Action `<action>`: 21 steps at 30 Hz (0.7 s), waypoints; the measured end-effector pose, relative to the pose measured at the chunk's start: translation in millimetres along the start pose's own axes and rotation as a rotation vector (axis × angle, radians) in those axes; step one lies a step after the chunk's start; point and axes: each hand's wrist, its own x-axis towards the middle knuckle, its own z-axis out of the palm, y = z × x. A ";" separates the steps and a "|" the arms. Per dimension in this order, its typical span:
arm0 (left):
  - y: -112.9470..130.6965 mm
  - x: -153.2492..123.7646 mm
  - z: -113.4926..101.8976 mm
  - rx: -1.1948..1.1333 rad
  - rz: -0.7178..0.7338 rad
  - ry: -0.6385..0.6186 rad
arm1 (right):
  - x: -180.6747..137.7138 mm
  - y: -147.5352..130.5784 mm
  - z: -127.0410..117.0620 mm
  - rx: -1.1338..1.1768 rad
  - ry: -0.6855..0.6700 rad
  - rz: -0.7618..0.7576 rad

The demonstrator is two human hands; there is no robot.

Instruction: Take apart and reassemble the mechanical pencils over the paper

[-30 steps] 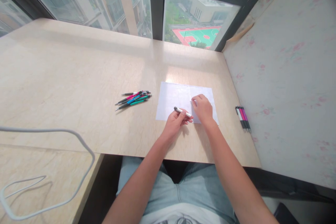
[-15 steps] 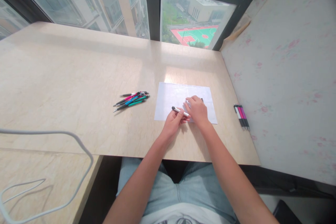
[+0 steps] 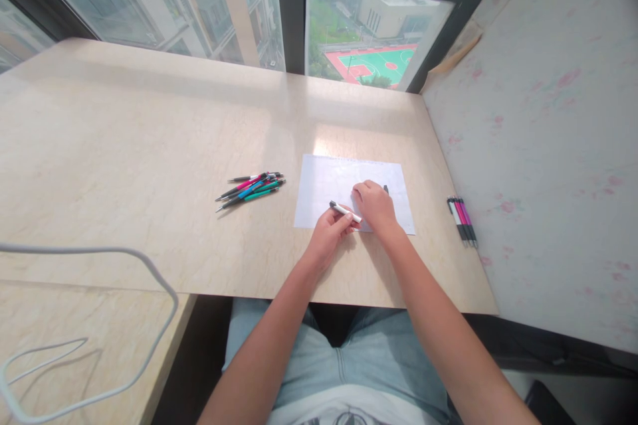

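Observation:
A white sheet of paper lies on the beige table in front of me. My left hand is closed on a white pen with a black tip, held over the paper's near edge. My right hand rests on the paper with its fingers curled, gripping another pen whose dark end shows past the knuckles. The two hands touch each other.
A loose pile of several coloured pens lies left of the paper. Three pens lie side by side near the table's right edge, by a pale wall. A white cable loops at the lower left. Windows stand behind the table.
My right hand has shifted a little to the left on the paper, closer to my left hand. The dark end of the pen it holds has come into view.

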 end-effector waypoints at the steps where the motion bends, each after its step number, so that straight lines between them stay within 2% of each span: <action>1: 0.0 0.4 -0.7 -0.009 0.000 -0.003 | -0.4 1.2 -0.9 0.049 0.010 -0.001; 4: -0.2 1.6 -3.6 -0.037 0.008 -0.003 | -9.0 4.8 -4.8 0.343 0.061 0.037; 6: 0.2 2.1 -5.3 -0.059 0.010 0.006 | -21.9 5.2 -7.1 0.657 0.096 0.130; 9: 1.6 1.9 -5.8 -0.116 -0.006 0.035 | -47.6 -0.1 -8.8 1.140 0.066 0.295; 12: 3.3 1.3 -4.7 -0.151 -0.016 0.053 | -70.4 -11.5 -8.4 1.426 0.105 0.400; 15: 4.0 1.1 -3.9 -0.150 -0.009 0.057 | -83.3 -23.3 -6.8 1.528 0.153 0.463; 21: 2.7 2.3 -5.9 -0.139 -0.016 0.050 | -89.7 -32.6 -6.1 1.476 0.248 0.462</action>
